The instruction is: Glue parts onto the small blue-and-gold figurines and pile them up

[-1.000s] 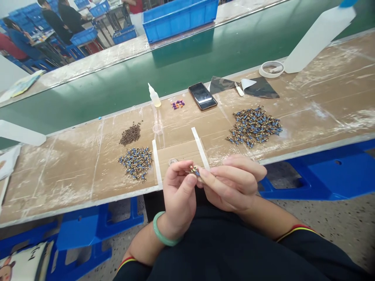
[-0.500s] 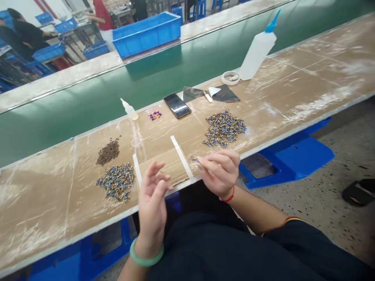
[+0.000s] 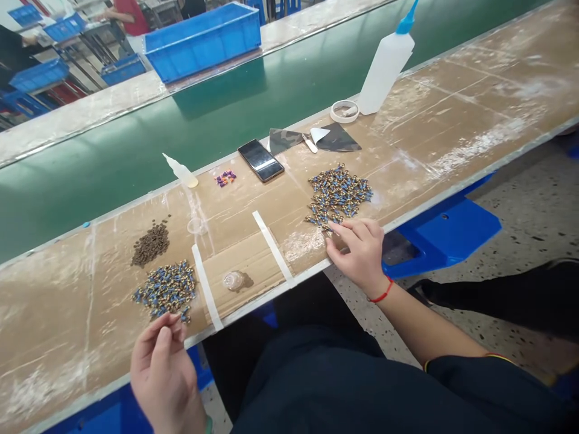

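Observation:
My left hand (image 3: 165, 367) is at the near edge of the left pile of small blue-and-gold metal parts (image 3: 165, 289). Its thumb and fingers are pinched together; what they hold, if anything, is too small to make out. At the near edge of the right pile of similar parts (image 3: 341, 191), my right hand (image 3: 358, 250) has thumb and forefinger apart, their tips beside a small part. Between the hands, a small clear round container (image 3: 233, 280) sits on a cardboard piece (image 3: 253, 259) bordered by white tape strips (image 3: 272, 244).
Behind lie brown pellets (image 3: 151, 244), a small dropper bottle (image 3: 181, 172), purple-orange bits (image 3: 225, 178), a phone (image 3: 261, 161), camouflage sheets (image 3: 337, 137), a tape roll (image 3: 344, 111) and a large white bottle (image 3: 386, 69). A blue crate (image 3: 203, 45) stands beyond the green belt (image 3: 217, 99).
My left hand has moved left and nearer to me, closing to a pinch by the left pile. My right hand, earlier holding a small part, has moved right to the right pile. The clear container now shows.

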Available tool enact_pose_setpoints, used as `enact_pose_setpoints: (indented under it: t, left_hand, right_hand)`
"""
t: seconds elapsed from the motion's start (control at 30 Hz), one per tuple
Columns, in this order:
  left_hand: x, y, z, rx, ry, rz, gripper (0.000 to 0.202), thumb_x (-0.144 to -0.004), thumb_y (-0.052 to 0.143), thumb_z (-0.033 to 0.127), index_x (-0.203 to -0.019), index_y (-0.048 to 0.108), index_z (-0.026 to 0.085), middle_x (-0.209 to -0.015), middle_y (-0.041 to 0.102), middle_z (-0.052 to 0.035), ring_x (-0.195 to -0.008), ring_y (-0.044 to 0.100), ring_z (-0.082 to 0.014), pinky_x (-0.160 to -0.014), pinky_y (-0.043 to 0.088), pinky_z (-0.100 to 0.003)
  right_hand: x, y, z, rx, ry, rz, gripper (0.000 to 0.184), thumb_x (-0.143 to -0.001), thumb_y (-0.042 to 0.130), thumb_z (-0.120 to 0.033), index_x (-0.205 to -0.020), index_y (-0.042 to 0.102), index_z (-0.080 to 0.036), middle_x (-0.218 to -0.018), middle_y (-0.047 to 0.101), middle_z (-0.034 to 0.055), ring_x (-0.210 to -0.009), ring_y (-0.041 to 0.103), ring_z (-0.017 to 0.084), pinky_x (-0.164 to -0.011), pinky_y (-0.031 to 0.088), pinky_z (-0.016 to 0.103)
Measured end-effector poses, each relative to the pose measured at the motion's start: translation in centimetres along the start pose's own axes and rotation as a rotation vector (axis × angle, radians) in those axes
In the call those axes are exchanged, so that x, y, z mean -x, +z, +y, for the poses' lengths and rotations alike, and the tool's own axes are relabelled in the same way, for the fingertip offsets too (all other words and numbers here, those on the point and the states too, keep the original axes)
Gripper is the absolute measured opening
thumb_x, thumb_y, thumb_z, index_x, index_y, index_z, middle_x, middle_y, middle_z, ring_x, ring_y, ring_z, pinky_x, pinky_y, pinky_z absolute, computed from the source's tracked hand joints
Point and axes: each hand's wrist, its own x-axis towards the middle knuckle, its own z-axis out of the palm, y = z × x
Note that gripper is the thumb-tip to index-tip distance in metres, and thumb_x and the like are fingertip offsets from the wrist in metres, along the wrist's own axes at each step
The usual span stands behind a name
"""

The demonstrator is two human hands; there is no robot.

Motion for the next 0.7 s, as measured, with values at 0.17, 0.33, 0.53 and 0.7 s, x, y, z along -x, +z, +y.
enact_pose_setpoints:
  t: [0.17, 0.33, 0.53, 0.7]
  left_hand:
    - [-0.7, -2.0, -0.8, -0.160, 0.037, 0.068, 0.023, -0.074, 0.083, 0.029, -0.091, 0.074, 0.017, -0.085, 0.073, -0.0008, -0.079, 0.066, -0.0137, -0.072, 0.051, -0.024]
    - [-1.4, -4.2, -1.1, -0.462, 0.127, 0.040, 0.027, -0.085, 0.075, 0.036, -0.101, 0.075, 0.016, -0.096, 0.077, -0.0061, -0.088, 0.071, -0.0167, -0.081, 0.056, -0.027]
    - [-2.0, -6.1, -1.6, -0.706, 0.185, -0.044, 0.021, -0.083, 0.072, 0.036, -0.092, 0.076, 0.017, -0.091, 0.076, -0.0069, -0.080, 0.071, -0.0181, -0.073, 0.058, -0.028]
    - [-1.9, -6.3, -1.9, -0.793, 0.256, -0.145, 0.018, -0.084, 0.069, 0.027, -0.098, 0.075, 0.018, -0.096, 0.071, -0.0067, -0.069, 0.063, -0.0128, -0.063, 0.053, -0.025]
  right_hand:
    - [0.4, -0.5, -3.0, -0.179, -0.086, 0.010, 0.015, -0.094, 0.068, -0.014, -0.104, 0.072, -0.024, -0.092, 0.074, 0.0035, -0.089, 0.067, 0.023, -0.084, 0.055, 0.041]
    - [-0.4, 0.3, -5.9, -0.438, -0.146, -0.028, 0.022, -0.094, 0.069, -0.008, -0.108, 0.072, -0.025, -0.090, 0.075, 0.0028, -0.082, 0.070, 0.021, -0.080, 0.057, 0.038]
    - [-1.4, 2.4, -6.5, -0.520, -0.228, -0.037, 0.020, -0.090, 0.077, -0.007, -0.103, 0.073, -0.022, -0.081, 0.075, 0.0018, -0.069, 0.069, 0.019, -0.070, 0.056, 0.033]
    - [-1.1, 2.8, -6.0, -0.484, -0.236, -0.024, 0.014, -0.090, 0.078, -0.010, -0.098, 0.072, -0.020, -0.075, 0.074, 0.0030, -0.065, 0.068, 0.020, -0.065, 0.055, 0.031]
